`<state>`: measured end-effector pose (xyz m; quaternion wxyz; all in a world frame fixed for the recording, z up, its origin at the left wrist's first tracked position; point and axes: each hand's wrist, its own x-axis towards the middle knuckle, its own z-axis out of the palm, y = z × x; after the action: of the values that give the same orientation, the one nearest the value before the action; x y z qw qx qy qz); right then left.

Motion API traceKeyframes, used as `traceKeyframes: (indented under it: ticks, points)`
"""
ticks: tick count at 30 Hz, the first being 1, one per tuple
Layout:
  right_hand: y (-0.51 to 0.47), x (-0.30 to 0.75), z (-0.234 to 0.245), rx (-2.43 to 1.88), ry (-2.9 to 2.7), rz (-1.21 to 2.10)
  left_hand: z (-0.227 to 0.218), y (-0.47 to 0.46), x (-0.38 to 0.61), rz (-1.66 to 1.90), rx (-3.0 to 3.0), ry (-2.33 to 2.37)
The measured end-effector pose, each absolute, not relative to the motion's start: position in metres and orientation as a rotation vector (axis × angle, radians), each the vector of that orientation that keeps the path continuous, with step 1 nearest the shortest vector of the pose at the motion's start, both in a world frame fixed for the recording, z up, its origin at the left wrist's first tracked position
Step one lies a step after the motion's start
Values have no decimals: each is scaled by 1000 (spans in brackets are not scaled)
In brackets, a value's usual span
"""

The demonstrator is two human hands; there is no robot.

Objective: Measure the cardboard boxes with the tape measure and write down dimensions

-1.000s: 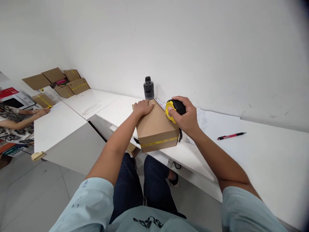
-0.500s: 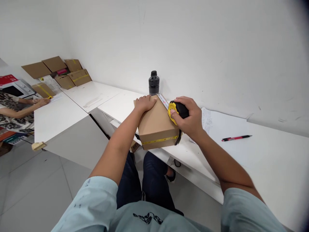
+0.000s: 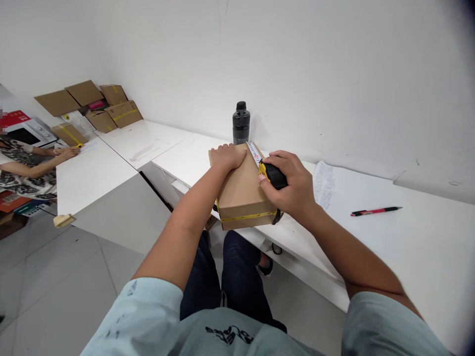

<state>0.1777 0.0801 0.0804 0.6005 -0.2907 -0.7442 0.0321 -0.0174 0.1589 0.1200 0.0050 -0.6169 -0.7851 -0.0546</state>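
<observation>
A brown cardboard box (image 3: pixel 243 195) with yellow tape around it sits at the near edge of the white table (image 3: pixel 401 247). My left hand (image 3: pixel 227 156) lies on the box's far top corner, fingers curled over the edge. My right hand (image 3: pixel 291 187) is wrapped round a black and yellow tape measure (image 3: pixel 272 174) at the box's right top edge. A short length of white blade (image 3: pixel 254 151) runs from it along that edge toward the far corner.
A dark water bottle (image 3: pixel 241 123) stands behind the box by the wall. A written sheet of paper (image 3: pixel 324 180) and a red pen (image 3: pixel 374 211) lie to the right. At far left, another person's arms (image 3: pixel 37 165) rest on a second table near stacked cardboard boxes (image 3: pixel 92 106).
My right hand has drawn the tape measure back along the box's right edge toward me, showing more blade. My left hand stays on the far corner. The view has shifted slightly.
</observation>
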Motion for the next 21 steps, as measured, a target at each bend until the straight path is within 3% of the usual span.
traceKeyframes:
  ticks: [10, 21]
  points:
    - [62, 217, 110, -687, -1748, 156, 113, 169, -18, -183, -1940, -2462]
    - [65, 209, 103, -680, -1793, 118, 116, 176, -16, -191, -1916, -2497]
